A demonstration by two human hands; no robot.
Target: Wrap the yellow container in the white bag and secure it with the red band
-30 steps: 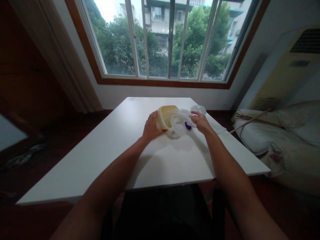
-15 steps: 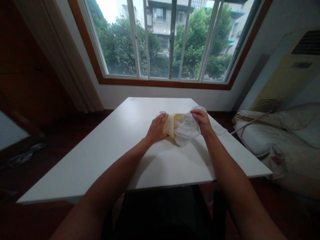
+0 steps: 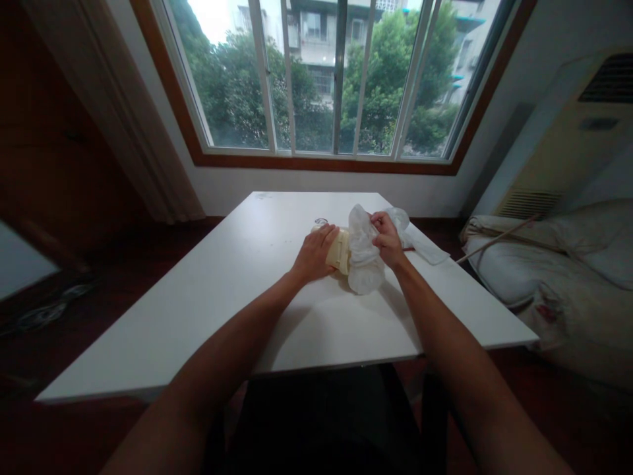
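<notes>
A small cream plastic container (image 3: 340,253) lies tilted on its side on the white table (image 3: 208,316), its mouth turned to the right. My left hand (image 3: 314,254) is wrapped round its base end, the fingers over the top. At the mouth bunches a thin, whitish plastic bag (image 3: 364,258); whether its edge still sits inside the container is hidden. My right hand (image 3: 388,240) pinches the bag's upper right part between thumb and fingers. Just behind that hand lies more clear, crumpled plastic (image 3: 398,218) on the table.
A small dark ring-shaped item (image 3: 321,221) shows beyond my left hand. A flat pale sheet (image 3: 431,251) reaches the table's right edge. Right of the table lies a covered bundle (image 3: 514,264) with a thin stick (image 3: 499,239) across it. A window (image 3: 316,86) fills the far wall.
The bag has bunched up and now stands taller at the container's mouth, covering it. My right hand has moved slightly left and down; my left hand stays on the container.
</notes>
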